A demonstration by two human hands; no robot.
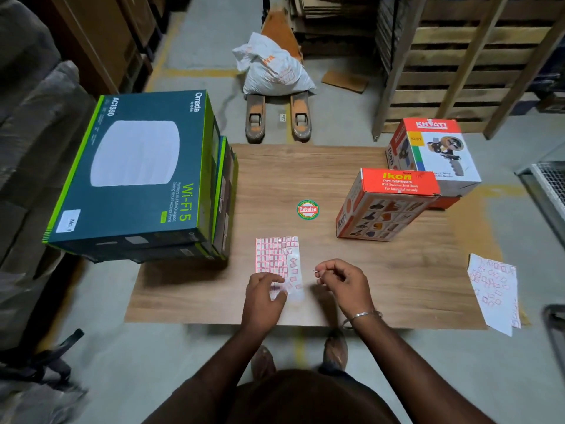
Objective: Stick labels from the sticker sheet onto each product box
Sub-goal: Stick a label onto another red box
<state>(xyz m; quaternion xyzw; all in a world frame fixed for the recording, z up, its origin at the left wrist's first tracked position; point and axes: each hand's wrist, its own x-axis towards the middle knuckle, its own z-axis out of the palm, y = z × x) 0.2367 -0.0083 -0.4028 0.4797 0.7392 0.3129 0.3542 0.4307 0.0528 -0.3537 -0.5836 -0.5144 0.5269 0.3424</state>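
Both forearms reached forward over the near edge of the wooden table (305, 166), hands side by side and slightly apart. The left hand (263, 293) lay knuckles up on the near end of the sticker sheet (275, 258), fingers curled down over that end and gripping it against the tabletop; motion blur hid the exact finger contact. The right hand (342, 278) hovered just beside the sheet, fingers curled, thumb and forefinger pinched together on a small label (315, 271), barely visible at the fingertips. A metal bangle (363, 315) sat on the right wrist.

The sheet lay flat near the table's front centre: white with a grid of red-bordered labels, its right side and near end ragged with loose peeled pieces.

Product boxes: a stack of dark green-edged Wi-Fi boxes (137, 166) on the table's left side, the top 1 carrying a white label (68, 221) at its near corner; 2 orange tape dispenser boxes on the right, the Ikon box (382, 206) nearer, the Khyati box (437, 154) behind it. A round Patelsa sticker (308, 209) lay mid-table. A used sheet (493, 289) overhung the right edge.
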